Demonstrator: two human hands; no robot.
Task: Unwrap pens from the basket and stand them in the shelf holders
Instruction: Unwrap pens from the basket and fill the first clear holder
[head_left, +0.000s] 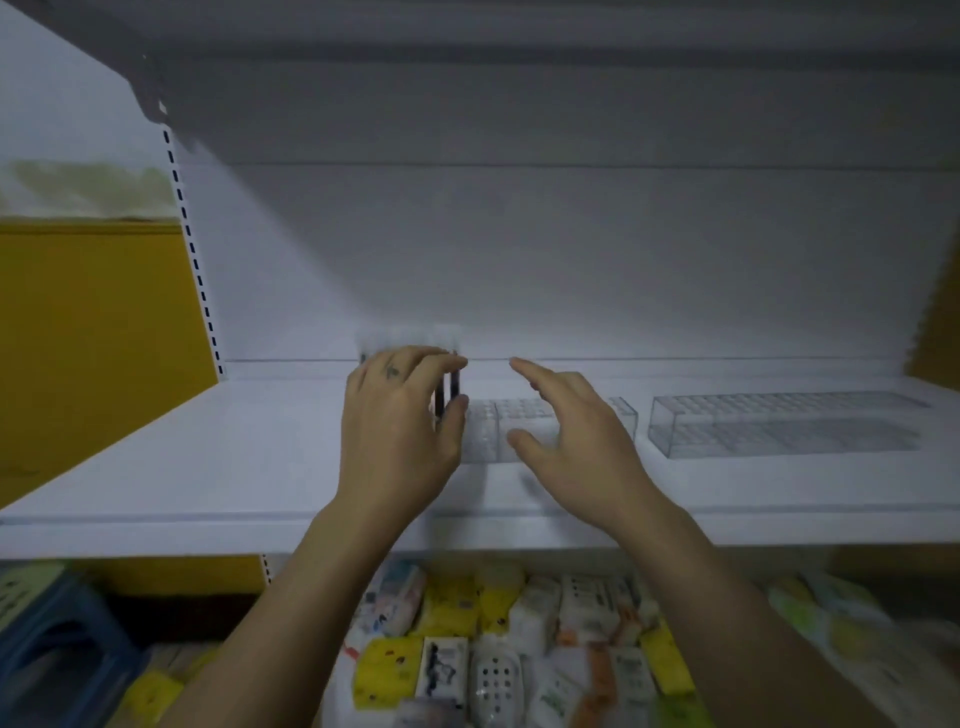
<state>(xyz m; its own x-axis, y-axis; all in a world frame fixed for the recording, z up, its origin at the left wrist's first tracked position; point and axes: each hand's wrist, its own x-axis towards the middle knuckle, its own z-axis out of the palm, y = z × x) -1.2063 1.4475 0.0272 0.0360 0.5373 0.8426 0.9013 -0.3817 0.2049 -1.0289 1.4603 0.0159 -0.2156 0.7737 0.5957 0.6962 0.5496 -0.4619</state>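
At seven o'clock of centre, my left grip (397, 431) curls round a small bunch of dark-barrelled, pale-capped pens (451, 387), held upright just above the white metal shelf (182, 457). I judge this the standing step. The next move calls for lowering them into the clear plastic gridded holder (485, 431) at three o'clock of that hand, tips meeting cells. My right grip (576, 436) hovers over it, spread and empty. A second clear gridded holder (784, 423) lies further toward three o'clock. Blur hides the pen count and whether they are unwrapped.
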